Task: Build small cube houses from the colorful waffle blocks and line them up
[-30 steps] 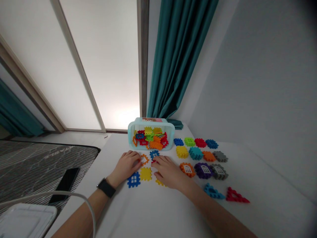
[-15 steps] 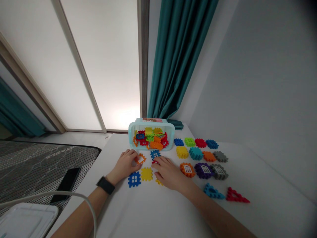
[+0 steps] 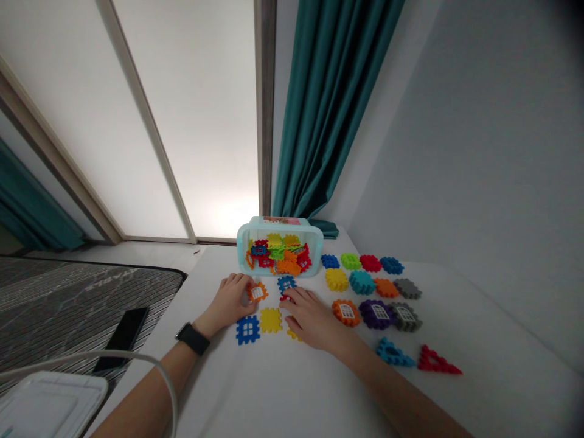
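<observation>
My left hand (image 3: 229, 301) rests on the white table top (image 3: 269, 389), its fingertips on an orange window tile (image 3: 257, 292). My right hand (image 3: 308, 317) lies with its fingertips on a red tile (image 3: 285, 298), mostly hidden beneath them. A small blue tile (image 3: 286, 283) sits just above those fingers. Between my hands lie a yellow tile (image 3: 271, 320) and a blue grid tile (image 3: 247, 330). Another yellow tile (image 3: 293, 335) pokes out from under my right hand.
A clear plastic box (image 3: 279, 255) full of colored tiles lies at the back of the table. Rows of colored tiles and triangles fill the right side. Left of the table are a mattress (image 3: 77, 304), a black phone (image 3: 122, 331) and a white cable (image 3: 91, 358).
The orange window tile has shifted slightly left under my left hand. My right hand has barely moved.
</observation>
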Motion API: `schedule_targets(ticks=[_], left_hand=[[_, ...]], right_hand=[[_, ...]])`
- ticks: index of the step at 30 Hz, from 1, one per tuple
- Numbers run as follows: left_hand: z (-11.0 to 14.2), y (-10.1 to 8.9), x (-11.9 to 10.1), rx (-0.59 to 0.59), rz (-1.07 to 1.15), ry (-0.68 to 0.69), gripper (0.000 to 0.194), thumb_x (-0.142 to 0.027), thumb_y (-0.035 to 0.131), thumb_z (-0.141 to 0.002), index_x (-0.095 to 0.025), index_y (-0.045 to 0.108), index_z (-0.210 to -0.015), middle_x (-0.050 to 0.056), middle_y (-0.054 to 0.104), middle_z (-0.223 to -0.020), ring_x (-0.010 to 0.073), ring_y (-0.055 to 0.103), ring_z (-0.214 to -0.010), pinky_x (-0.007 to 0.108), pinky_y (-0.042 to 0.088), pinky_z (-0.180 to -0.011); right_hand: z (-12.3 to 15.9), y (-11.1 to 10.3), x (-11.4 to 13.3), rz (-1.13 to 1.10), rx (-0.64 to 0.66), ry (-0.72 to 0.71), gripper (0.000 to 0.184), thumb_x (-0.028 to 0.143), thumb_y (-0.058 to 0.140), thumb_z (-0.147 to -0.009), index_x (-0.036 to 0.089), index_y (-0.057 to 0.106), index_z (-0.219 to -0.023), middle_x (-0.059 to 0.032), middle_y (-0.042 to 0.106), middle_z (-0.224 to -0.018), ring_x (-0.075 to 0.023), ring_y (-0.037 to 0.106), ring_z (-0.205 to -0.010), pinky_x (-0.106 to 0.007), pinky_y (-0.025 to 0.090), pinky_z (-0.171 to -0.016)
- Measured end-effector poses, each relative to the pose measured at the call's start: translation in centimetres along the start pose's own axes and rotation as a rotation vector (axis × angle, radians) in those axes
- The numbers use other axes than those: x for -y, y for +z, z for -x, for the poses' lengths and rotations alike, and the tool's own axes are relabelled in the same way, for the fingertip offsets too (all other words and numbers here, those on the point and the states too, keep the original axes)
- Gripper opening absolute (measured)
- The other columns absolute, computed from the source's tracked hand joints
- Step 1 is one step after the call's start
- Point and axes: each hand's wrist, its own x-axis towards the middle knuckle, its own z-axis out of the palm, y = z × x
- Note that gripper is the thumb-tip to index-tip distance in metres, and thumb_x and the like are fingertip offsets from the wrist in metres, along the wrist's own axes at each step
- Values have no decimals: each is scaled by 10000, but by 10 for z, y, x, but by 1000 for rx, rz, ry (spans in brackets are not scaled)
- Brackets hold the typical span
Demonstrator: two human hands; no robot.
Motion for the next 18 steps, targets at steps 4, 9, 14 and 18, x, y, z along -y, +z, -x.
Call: schedule_targets(ticks=[4,9,14,18], left_hand=[[-1,-1,0,-33,23,46,287,-247,726,-727,-225,544,-947,47,653,-1007,272,584,-999,398,457,-856],[-2,-7,-4,-130,61,104,272,-267,714,-740,-219,538,-942,67,651,-1027,283,589,-1020,423,461,-889],[0,-13,-14,-220,115,196,245,-241,693,-762,-230,530,-945,70,655,-1068,275,587,-1059,439,455,-943],[3,-16,-23,-275,164,277,201,-219,686,-789,-232,531,-916,69,650,-1073,254,587,-1059,430,458,-967]], right_hand=[[0,0,0,-2,3,-5,212,165,574,-934,183,652,-1130,-150,585,-1305,-311,523,-1222,-496,478,-1009],[0,0,-2,-12,5,-10,218,161,584,-922,195,651,-1127,-143,596,-1299,-309,536,-1224,-501,468,-1017],[-2,-4,-4,-71,-83,22,238,146,552,-930,203,616,-1152,-121,643,-1225,-279,587,-1162,-473,489,-991],[-5,-9,-6,-147,-256,29,235,201,529,-963,213,556,-1196,-121,644,-1249,-277,599,-1174,-472,509,-990]])
